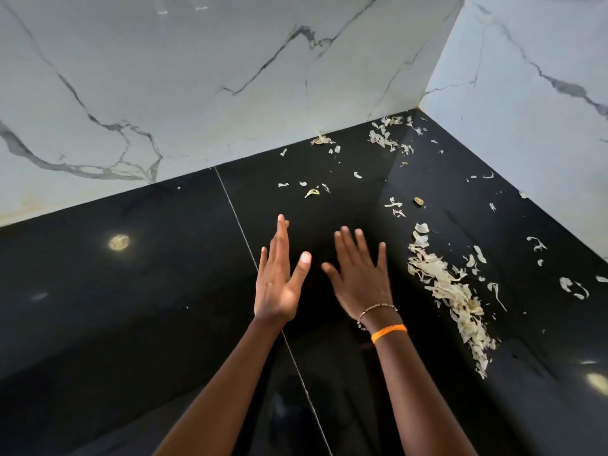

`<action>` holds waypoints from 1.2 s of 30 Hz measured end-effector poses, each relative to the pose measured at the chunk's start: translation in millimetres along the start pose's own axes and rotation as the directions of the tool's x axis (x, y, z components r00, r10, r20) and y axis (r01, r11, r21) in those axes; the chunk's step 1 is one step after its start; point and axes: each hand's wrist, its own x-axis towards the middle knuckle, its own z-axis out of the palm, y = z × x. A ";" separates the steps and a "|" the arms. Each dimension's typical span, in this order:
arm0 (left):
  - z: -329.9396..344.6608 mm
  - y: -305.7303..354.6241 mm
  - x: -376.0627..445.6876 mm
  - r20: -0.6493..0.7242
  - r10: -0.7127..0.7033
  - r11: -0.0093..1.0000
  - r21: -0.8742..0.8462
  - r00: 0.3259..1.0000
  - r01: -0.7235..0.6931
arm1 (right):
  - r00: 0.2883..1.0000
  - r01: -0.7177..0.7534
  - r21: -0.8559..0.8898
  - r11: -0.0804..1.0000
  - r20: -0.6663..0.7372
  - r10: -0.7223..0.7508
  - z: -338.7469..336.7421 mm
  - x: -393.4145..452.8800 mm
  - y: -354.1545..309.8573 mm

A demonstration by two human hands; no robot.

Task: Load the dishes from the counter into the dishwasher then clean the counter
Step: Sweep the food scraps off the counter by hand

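Both hands hover over the black counter with fingers straight, holding nothing: left hand edge-on, right hand palm down. Pale vegetable peelings lie scattered toward the counter's back right corner

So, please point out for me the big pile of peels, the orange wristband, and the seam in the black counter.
big pile of peels (450, 291), head view, middle of the heap.
orange wristband (389, 333), head view, middle of the band on the right wrist.
counter seam (235, 213), head view, upper stretch of the thin line.

Glossy black stone counter, polished veined marble wall, papery peelings
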 end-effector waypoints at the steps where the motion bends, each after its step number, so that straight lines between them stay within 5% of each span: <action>1: -2.8 1.8 4.1 -0.019 -0.060 0.987 -0.153 0.998 0.056 | 0.997 -0.072 0.005 0.997 -0.015 0.072 -1.1 9.2 11.3; 3: -10.7 -0.5 22.4 -0.003 -0.126 0.933 -0.339 0.992 0.118 | 0.971 -0.238 0.007 0.971 -0.017 0.238 -7.5 28.5 27.8; 5: -22.5 -7.7 49.6 -0.027 -0.102 0.948 -0.305 0.994 0.089 | 0.952 -0.301 0.013 0.953 -0.056 0.302 -15.6 51.6 23.2; 10: -23.2 -21.1 95.0 -0.246 -0.124 0.934 -0.357 0.961 0.029 | 0.992 0.088 -0.083 0.993 -0.078 -0.095 -16.4 123.8 -38.4; 15: -17.0 -22.7 97.0 -0.259 -0.003 1.000 -0.008 0.966 0.002 | 0.963 0.269 -0.192 0.944 0.068 -0.261 -7.4 187.0 -54.2; 20: -11.8 -22.4 102.3 -0.127 -0.021 0.921 0.384 0.992 0.069 | 0.994 -0.107 -0.077 0.991 -0.036 0.105 -8.3 170.9 -12.9; 25: -10.9 -22.9 104.7 -0.065 -0.031 0.901 0.430 0.997 0.056 | 0.860 -0.510 -0.005 0.860 0.015 0.510 -25.9 143.0 16.7; 27: -10.9 -23.3 103.2 -0.071 -0.033 0.911 0.409 0.997 0.059 | 0.923 -0.374 0.022 0.927 -0.094 0.374 -30.5 160.1 4.8; 29: -11.7 -24.0 103.1 -0.075 -0.033 0.923 0.381 0.997 0.059 | 0.994 -0.051 0.003 0.999 -0.101 0.051 -30.4 185.4 -18.9; 32: -12.1 -24.6 104.3 -0.084 -0.039 0.936 0.347 0.996 0.066 | 0.951 0.309 -0.079 0.948 0.041 -0.306 -22.2 219.1 -49.4; 36: -12.4 -26.4 104.8 -0.084 -0.034 0.938 0.340 0.996 0.061 | 0.966 0.259 -0.129 0.957 0.054 -0.254 -14.2 242.1 -48.7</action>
